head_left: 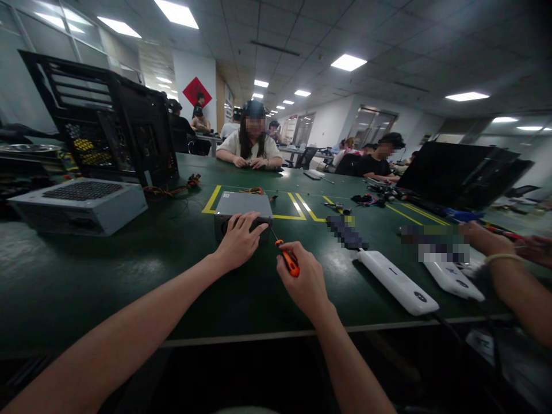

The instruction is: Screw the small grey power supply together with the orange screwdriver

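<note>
A grey metal power supply unit [244, 202] sits on the green table in front of me. My left hand [240, 240] grips its near side, fingers bent over the top edge. The hand hides much of the front face. In my right hand [303, 277] is an orange and black screwdriver [288, 259], its handle wrapped by the fingers. The thin shaft points up and left to the unit's front right corner. Whether the tip sits in a screw is too small to tell. Coloured wires [253, 190] lie behind the unit.
Left stand another power supply unit [81, 201] and an open black computer case [116, 126]. To the right lie a white power bank [397, 282], cables [371, 198] and another dark case [461, 172]. A co-worker's arm [517, 276] reaches in at right; another person [250, 141] sits opposite.
</note>
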Motion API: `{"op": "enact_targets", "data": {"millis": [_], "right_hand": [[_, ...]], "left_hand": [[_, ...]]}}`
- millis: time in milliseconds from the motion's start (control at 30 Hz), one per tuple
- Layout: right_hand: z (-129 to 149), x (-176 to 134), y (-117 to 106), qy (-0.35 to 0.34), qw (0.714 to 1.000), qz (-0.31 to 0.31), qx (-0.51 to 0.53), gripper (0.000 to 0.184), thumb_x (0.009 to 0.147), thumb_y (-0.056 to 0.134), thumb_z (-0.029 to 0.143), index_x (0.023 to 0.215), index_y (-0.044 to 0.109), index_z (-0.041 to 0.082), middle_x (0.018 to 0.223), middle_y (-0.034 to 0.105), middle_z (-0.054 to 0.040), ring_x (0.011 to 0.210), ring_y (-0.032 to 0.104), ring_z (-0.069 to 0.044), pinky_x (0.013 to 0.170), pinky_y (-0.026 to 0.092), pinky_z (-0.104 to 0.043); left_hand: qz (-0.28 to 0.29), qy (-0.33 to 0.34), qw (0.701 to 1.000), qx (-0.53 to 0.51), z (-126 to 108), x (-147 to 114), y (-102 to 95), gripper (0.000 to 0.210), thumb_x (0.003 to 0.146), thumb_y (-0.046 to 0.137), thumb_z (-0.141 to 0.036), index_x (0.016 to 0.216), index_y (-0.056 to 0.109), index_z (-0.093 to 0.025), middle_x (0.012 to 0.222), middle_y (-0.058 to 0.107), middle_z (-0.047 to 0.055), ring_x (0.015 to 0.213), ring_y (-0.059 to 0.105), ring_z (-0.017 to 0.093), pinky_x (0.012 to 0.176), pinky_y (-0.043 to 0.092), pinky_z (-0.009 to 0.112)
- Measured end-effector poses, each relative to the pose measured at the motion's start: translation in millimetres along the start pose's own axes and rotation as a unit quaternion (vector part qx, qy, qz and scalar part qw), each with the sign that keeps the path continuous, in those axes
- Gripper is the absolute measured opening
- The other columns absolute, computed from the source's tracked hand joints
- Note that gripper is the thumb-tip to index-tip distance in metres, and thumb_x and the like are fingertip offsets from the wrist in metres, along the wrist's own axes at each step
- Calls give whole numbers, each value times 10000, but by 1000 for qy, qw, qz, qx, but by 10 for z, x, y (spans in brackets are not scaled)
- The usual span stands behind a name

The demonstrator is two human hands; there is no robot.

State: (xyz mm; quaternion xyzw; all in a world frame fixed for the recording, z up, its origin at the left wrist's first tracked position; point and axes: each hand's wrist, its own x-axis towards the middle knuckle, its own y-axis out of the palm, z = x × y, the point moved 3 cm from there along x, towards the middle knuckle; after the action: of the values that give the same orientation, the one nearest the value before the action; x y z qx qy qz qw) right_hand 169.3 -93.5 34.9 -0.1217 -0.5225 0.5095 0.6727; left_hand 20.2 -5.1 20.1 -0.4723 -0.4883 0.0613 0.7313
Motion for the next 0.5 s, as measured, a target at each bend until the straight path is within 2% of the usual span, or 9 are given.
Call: {"op": "enact_targets", "data": {"millis": [67,133,267,333,433,500], "right_hand": [[9,-4,-3,-31,999,7,-15,145,791,495,190,903,586,206,856,557,-40,801,540,-177,741,407,-305],[17,-5,-16,-39,999,3,-13,134,807,504,222,900,601,212,881,553,-44,831,541,-180,762,405,-308],[1,-2,-31,17,1000,-4,21,239,876,436,354,1015,543,192,819,590,-30,726,557,-170,688,410,-295],[-6,-1,-24,24,1000,-2,19,191,856,447,299,984,535,188,782,586,-20,693,550,-166,667,404,-287],[8,3,-11,-18,1000,3,-10,135,776,501,190,890,573,199,838,559,-35,783,544,-177,728,400,-298],[15,7,-7,-33,999,3,-14,130,790,509,210,891,590,207,877,552,-44,825,539,-186,761,396,-312]], "left_hand": [[1,2,1000,0,-2,0,7,378,845,409,-179,1204,515,-229,1315,424,129,1258,356,262,1040,238,475],[0,2,1000,-5,2,-1,14,383,840,416,-178,1202,523,-238,1321,413,127,1259,351,265,1044,231,480],[2,7,1000,-3,12,-6,25,400,835,428,-182,1220,519,-240,1323,399,136,1258,344,283,1040,231,495],[3,11,1000,7,11,-5,26,401,836,429,-183,1224,518,-231,1316,398,143,1256,344,286,1033,240,494],[1,14,1000,19,5,-1,24,394,837,432,-183,1218,522,-221,1305,404,145,1251,346,284,1029,251,484],[-1,12,1000,24,4,0,26,397,838,432,-183,1223,518,-224,1304,404,142,1249,346,281,1030,252,480]]}}
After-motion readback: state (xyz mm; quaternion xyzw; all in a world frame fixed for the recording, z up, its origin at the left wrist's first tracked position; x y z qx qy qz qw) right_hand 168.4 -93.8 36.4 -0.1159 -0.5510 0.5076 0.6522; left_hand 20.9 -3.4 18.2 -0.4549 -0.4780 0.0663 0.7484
